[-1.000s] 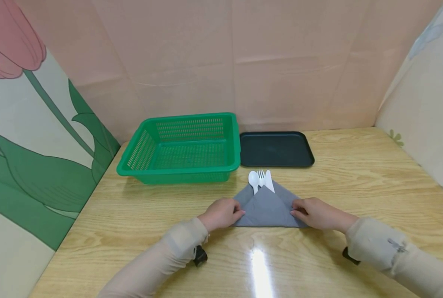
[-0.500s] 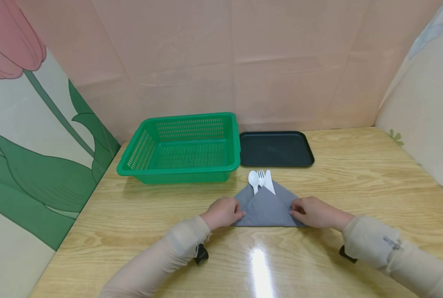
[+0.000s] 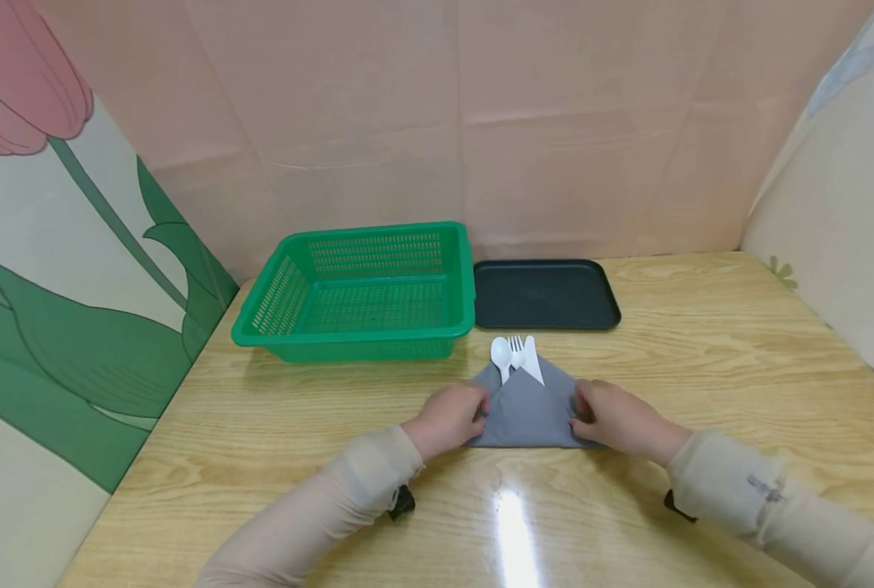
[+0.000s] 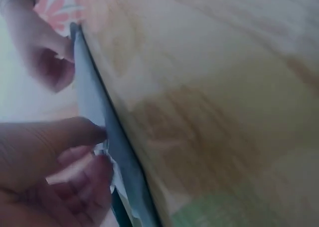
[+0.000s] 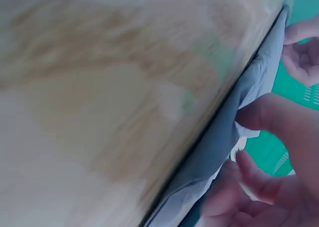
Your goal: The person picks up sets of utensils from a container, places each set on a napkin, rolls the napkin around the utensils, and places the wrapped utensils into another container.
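A grey folded napkin (image 3: pixel 527 420) lies on the table, its straight edge toward me. From its pocket stick out the heads of a white spoon (image 3: pixel 501 353), a white fork (image 3: pixel 515 349) and a white knife (image 3: pixel 531 359). At the napkin's left side, my left hand (image 3: pixel 452 418) has curled fingers and its thumb (image 4: pixel 89 131) on the cloth. My right hand (image 3: pixel 624 416) takes the right side between thumb (image 5: pixel 256 114) and fingers, where the cloth bunches slightly. Both side corners are hidden behind the hands.
A green slotted basket (image 3: pixel 363 337) stands at the back left. Beside it, a black tray (image 3: pixel 547 296) lies flat against the pink backdrop (image 3: pixel 591 147). Light wooden tabletop (image 3: pixel 738 351) spreads to the right, and printed wall sheets flank both sides.
Both hands have shifted slightly inward along the napkin's sides, the left one also a little away from me. The cutlery, basket and tray have stayed in place.
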`<state>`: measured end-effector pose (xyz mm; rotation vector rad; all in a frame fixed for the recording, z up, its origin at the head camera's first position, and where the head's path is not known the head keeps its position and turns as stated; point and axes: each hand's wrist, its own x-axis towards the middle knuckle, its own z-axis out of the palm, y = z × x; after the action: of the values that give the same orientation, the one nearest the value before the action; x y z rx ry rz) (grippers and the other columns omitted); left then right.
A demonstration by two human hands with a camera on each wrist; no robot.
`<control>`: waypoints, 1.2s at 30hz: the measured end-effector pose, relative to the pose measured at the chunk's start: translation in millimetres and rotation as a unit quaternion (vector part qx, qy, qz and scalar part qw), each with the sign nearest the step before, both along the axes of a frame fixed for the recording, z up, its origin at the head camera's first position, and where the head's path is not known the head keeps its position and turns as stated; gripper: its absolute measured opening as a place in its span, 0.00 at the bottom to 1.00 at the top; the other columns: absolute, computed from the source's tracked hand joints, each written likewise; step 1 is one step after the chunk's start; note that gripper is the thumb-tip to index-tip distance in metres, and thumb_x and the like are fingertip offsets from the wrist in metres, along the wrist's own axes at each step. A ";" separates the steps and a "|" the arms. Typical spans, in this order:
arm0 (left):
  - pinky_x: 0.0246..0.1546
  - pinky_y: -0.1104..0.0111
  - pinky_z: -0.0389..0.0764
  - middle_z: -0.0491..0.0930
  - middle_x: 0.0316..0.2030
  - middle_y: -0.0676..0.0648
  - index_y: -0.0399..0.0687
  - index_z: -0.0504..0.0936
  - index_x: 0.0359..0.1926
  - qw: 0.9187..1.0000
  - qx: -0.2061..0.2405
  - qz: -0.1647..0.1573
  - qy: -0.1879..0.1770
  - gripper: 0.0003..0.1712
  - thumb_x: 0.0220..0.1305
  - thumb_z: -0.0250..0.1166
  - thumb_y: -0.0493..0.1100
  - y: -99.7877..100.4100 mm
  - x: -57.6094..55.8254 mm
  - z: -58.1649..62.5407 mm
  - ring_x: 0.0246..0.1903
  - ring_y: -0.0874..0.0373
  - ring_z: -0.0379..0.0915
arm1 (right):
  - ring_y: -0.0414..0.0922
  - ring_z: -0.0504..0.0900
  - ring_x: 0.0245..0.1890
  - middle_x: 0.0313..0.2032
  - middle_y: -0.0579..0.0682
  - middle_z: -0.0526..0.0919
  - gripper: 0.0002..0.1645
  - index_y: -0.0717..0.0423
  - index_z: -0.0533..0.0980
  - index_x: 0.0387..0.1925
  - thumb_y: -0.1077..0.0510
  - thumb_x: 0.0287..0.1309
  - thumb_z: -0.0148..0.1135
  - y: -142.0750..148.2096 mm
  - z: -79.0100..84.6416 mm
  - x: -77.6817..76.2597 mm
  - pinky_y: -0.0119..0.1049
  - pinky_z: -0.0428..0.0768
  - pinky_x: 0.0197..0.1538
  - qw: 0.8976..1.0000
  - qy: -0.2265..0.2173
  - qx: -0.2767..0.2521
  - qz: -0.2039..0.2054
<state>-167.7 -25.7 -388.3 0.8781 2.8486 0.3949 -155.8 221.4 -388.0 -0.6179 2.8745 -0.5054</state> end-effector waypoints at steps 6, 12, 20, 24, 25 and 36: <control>0.37 0.77 0.75 0.82 0.36 0.49 0.45 0.83 0.38 0.998 0.012 -0.062 -0.001 0.13 0.51 0.62 0.29 6.5 0.0 -1.6 0.37 0.61 0.76 | 0.36 0.64 0.22 0.19 0.44 0.67 0.13 0.56 0.70 0.27 0.71 0.39 0.64 -6.9 -1.2 -1.3 0.28 0.63 0.26 0.997 0.037 -0.062 0.034; 0.33 0.78 0.73 0.81 0.31 0.50 0.43 0.82 0.33 0.998 0.015 -0.058 -0.011 0.06 0.54 0.62 0.34 9.0 0.9 -2.6 0.32 0.62 0.74 | 0.34 0.65 0.21 0.19 0.43 0.71 0.07 0.58 0.73 0.28 0.68 0.45 0.61 -9.0 -1.9 -0.2 0.27 0.66 0.26 0.996 -0.012 -0.079 0.043; 0.26 0.78 0.67 0.74 0.22 0.54 0.48 0.76 0.24 0.999 -0.002 -0.035 0.006 0.09 0.60 0.61 0.43 15.1 1.6 -8.4 0.25 0.65 0.66 | 0.33 0.66 0.20 0.19 0.43 0.72 0.06 0.56 0.72 0.28 0.62 0.54 0.62 -8.0 -2.3 -1.4 0.27 0.66 0.25 0.995 -0.039 -0.082 0.048; 0.25 0.76 0.67 0.73 0.22 0.53 0.47 0.74 0.25 0.999 -0.016 -0.029 0.006 0.09 0.60 0.60 0.42 17.9 2.4 -8.1 0.25 0.64 0.66 | 0.33 0.65 0.20 0.19 0.43 0.71 0.06 0.55 0.71 0.29 0.62 0.54 0.62 -7.6 -1.9 -2.6 0.27 0.65 0.25 0.994 -0.046 -0.082 0.050; 0.25 0.75 0.67 0.73 0.23 0.52 0.46 0.74 0.25 0.999 -0.017 -0.027 0.004 0.09 0.61 0.59 0.42 18.4 2.8 -7.9 0.25 0.63 0.66 | 0.33 0.65 0.20 0.19 0.42 0.71 0.06 0.55 0.71 0.29 0.62 0.55 0.62 -7.4 -2.0 -2.9 0.27 0.65 0.25 0.994 -0.046 -0.081 0.052; 0.26 0.76 0.70 0.76 0.29 0.51 0.46 0.75 0.35 0.999 -0.041 -0.021 0.006 0.06 0.63 0.59 0.43 20.4 6.2 -5.6 0.29 0.62 0.70 | 0.29 0.65 0.21 0.19 0.41 0.71 0.09 0.57 0.70 0.31 0.63 0.51 0.64 -3.3 -2.5 -5.0 0.26 0.66 0.26 0.990 -0.027 -0.098 0.093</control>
<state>-161.5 -5.3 -393.9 0.9256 2.8301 0.2672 -160.9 218.1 -390.5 -0.8785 2.7004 -0.7666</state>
